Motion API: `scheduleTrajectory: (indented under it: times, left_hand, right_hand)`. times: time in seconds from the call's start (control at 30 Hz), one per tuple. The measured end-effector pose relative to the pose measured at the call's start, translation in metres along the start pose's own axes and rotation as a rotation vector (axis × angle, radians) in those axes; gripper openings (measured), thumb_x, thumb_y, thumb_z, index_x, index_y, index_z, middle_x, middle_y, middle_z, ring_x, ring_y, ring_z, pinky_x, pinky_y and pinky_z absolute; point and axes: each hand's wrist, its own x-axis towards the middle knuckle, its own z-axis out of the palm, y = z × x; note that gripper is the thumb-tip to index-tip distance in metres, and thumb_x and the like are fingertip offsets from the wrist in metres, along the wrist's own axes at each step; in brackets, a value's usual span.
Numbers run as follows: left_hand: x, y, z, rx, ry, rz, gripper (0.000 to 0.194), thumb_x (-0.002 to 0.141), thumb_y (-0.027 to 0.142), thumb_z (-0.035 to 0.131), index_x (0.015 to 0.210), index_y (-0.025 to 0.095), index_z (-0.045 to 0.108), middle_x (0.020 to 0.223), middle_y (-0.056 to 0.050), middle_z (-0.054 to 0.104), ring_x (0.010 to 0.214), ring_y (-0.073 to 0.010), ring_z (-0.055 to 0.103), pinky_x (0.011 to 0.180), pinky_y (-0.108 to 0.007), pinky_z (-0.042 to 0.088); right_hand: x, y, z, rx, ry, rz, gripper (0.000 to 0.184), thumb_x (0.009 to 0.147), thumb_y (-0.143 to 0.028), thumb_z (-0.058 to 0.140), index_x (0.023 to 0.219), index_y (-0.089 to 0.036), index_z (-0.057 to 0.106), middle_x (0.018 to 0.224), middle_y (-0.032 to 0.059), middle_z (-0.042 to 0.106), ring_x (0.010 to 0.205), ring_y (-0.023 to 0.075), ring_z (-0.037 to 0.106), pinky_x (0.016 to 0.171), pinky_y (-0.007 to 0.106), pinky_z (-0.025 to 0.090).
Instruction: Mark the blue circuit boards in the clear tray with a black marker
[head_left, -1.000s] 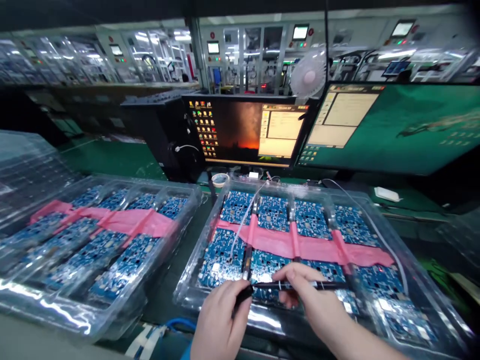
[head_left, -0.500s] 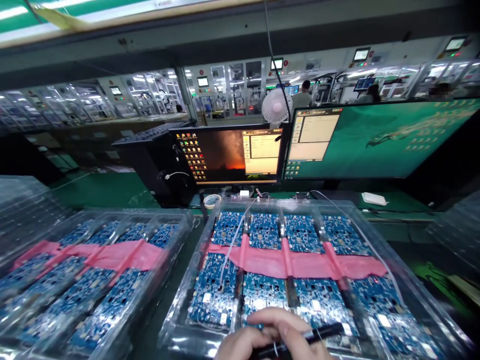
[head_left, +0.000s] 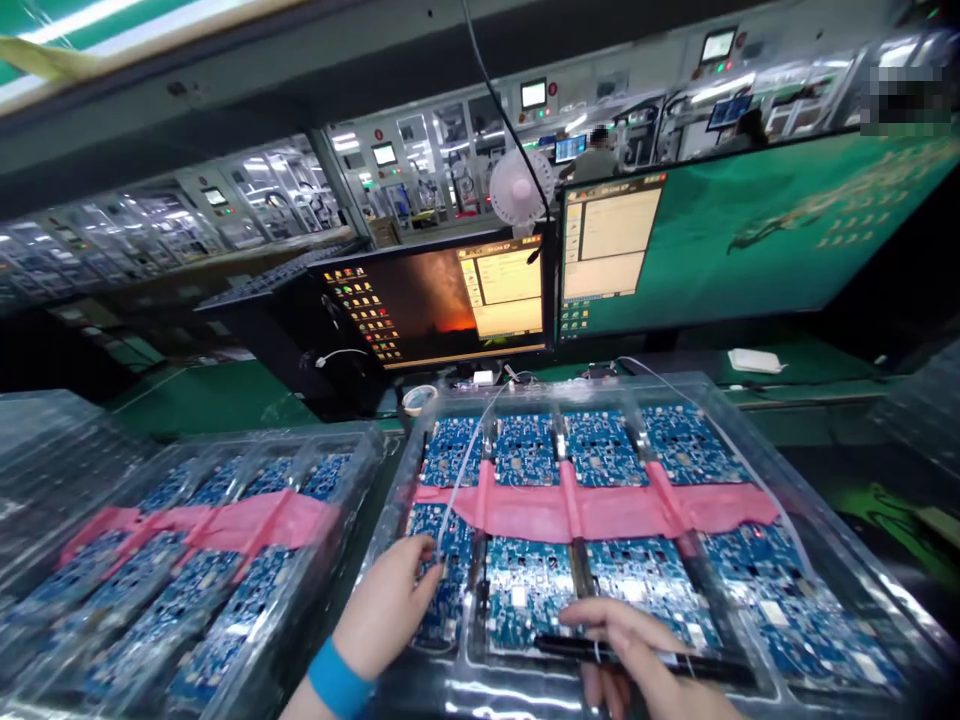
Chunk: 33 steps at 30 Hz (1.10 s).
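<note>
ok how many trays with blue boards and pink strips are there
2: the left tray and the right tray, with the left hand and right hand over it. Any stacked underneath may be hidden.

I hold a slim black pen (head_left: 571, 648) with pale rings in my right grip (head_left: 626, 655); it lies crosswise, on the near side of the pink strip (head_left: 615, 512). A thin white cable (head_left: 469, 458) crosses that strip's left end and runs down to a flat blue circuit board (head_left: 452, 600), crowded with small parts, just nearer me than the strip and partly hidden by my left grip (head_left: 394, 605).
</note>
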Motion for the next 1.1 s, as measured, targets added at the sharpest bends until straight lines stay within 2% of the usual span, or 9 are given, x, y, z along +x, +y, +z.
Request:
scheduleTrajectory:
  times: [0.1, 0.3, 0.63, 0.83, 0.97, 1.03, 1.1]
  left_hand:
    - [0.007, -0.003, 0.005, 0.148, -0.17, 0.022, 0.015, 0.077, 0.021, 0.045, 0.086, 0.017, 0.056, 0.084, -0.005, 0.06, 0.081, -0.0185, 0.056, 0.073, -0.028, 0.041]
    - [0.014, 0.005, 0.005, 0.238, -0.271, 0.02, 0.009, 0.075, 0.021, 0.05, 0.079, 0.019, 0.058, 0.081, -0.003, 0.062, 0.08, -0.0168, 0.056, 0.071, -0.023, 0.038]
    - [0.013, 0.009, 0.011, 0.39, -0.267, -0.048, 0.02, 0.082, 0.025, 0.04, 0.066, 0.018, 0.049, 0.069, -0.006, 0.059, 0.07, -0.021, 0.057, 0.06, -0.027, 0.034]
    - [0.017, 0.007, 0.008, 0.356, -0.266, -0.07, 0.021, 0.083, 0.025, 0.038, 0.065, 0.019, 0.044, 0.064, -0.003, 0.056, 0.065, -0.0174, 0.055, 0.057, -0.025, 0.033]
    - [0.016, 0.005, 0.004, 0.299, -0.23, -0.101, 0.02, 0.085, 0.025, 0.033, 0.068, 0.019, 0.043, 0.065, -0.002, 0.055, 0.064, -0.0158, 0.054, 0.056, -0.024, 0.034]
    - [0.014, 0.012, 0.003, 0.287, -0.204, -0.119, 0.022, 0.085, 0.027, 0.033, 0.065, 0.02, 0.041, 0.064, -0.002, 0.054, 0.062, -0.0159, 0.053, 0.055, -0.024, 0.034]
    - [0.013, 0.029, 0.004, 0.181, -0.194, -0.105, 0.024, 0.084, 0.03, 0.034, 0.063, 0.02, 0.039, 0.066, -0.001, 0.056, 0.063, -0.0153, 0.053, 0.056, -0.024, 0.036]
  right_hand:
    - [-0.002, -0.001, -0.007, -0.027, -0.04, -0.027, 0.056, 0.084, -0.06, 0.032, 0.1, -0.013, 0.057, 0.065, 0.0062, 0.06, 0.05, 0.0125, 0.049, 0.049, 0.023, 0.036]
    - [-0.003, -0.006, -0.008, -0.019, -0.063, 0.045, 0.051, 0.085, -0.057, 0.033, 0.098, -0.013, 0.056, 0.067, 0.0049, 0.058, 0.055, 0.0131, 0.048, 0.053, 0.024, 0.035]
    - [-0.004, -0.015, -0.007, -0.025, -0.044, 0.089, 0.039, 0.084, -0.047, 0.04, 0.095, -0.014, 0.056, 0.066, 0.0033, 0.059, 0.052, 0.0116, 0.047, 0.05, 0.022, 0.035]
    - [-0.006, -0.026, -0.007, -0.093, -0.039, 0.115, 0.03, 0.084, -0.037, 0.039, 0.093, -0.015, 0.058, 0.066, 0.0021, 0.059, 0.055, 0.0121, 0.048, 0.053, 0.023, 0.037]
    - [-0.014, -0.028, -0.014, -0.17, -0.028, 0.098, 0.028, 0.084, -0.034, 0.038, 0.093, -0.017, 0.058, 0.069, 0.0012, 0.06, 0.059, 0.0129, 0.05, 0.057, 0.023, 0.039]
    - [-0.02, -0.025, -0.021, -0.191, -0.012, 0.113, 0.028, 0.085, -0.034, 0.037, 0.093, -0.018, 0.058, 0.07, 0.0006, 0.059, 0.06, 0.0129, 0.051, 0.058, 0.024, 0.039]
    - [-0.027, -0.02, -0.027, -0.184, 0.022, 0.125, 0.028, 0.085, -0.035, 0.037, 0.094, -0.019, 0.058, 0.07, 0.0009, 0.059, 0.06, 0.0132, 0.051, 0.057, 0.024, 0.039]
